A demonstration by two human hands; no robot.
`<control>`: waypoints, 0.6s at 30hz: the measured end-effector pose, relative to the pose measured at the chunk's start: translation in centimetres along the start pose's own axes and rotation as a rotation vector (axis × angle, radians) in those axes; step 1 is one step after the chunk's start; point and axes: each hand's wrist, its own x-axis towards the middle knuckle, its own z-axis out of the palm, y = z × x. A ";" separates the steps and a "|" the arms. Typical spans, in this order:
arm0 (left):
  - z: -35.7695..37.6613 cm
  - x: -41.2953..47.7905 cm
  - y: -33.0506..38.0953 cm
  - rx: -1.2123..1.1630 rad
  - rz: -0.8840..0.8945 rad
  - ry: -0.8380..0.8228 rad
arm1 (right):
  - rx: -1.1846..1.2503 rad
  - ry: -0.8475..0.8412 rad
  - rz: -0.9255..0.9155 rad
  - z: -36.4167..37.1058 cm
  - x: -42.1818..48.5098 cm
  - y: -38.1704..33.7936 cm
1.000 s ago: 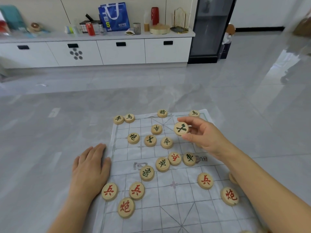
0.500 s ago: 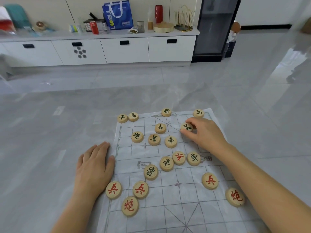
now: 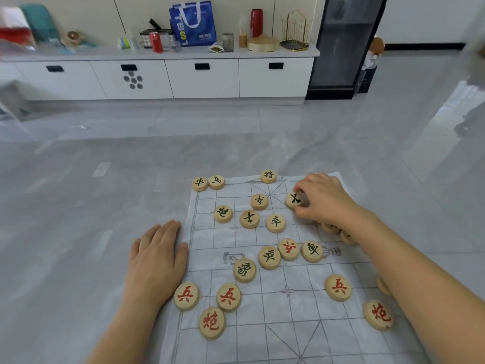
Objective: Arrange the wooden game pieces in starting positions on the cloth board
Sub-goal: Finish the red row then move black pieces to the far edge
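Note:
A white cloth board with a printed grid lies on the grey floor. Several round wooden pieces with black or red characters are scattered over it. My right hand reaches to the far right part of the board and pinches a black-marked piece low over the cloth. Three black pieces sit along the far edge. Red pieces lie nearer to me. My left hand rests flat on the floor, fingertips at the board's left edge. My right forearm hides a few pieces.
A long white cabinet runs along the back wall, its top crowded with a blue bag, a red can and jars. A dark glass-door unit stands to its right. Glossy grey floor tiles surround the board.
My right hand has carried the black piece from above the board down and toward the far right. The left hand has stayed in place.

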 end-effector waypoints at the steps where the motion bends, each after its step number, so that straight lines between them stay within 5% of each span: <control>1: 0.0 0.0 0.0 -0.004 -0.001 -0.001 | 0.023 0.044 0.004 -0.3 0.6 -0.6; 6: 0.0 0.0 0.1 -0.004 -0.005 -0.005 | 0.114 0.218 -0.033 -0.7 5.3 -4.9; 18: 0.1 0.0 0.0 -0.019 -0.012 -0.020 | -0.157 0.187 0.027 1.5 9.0 -7.2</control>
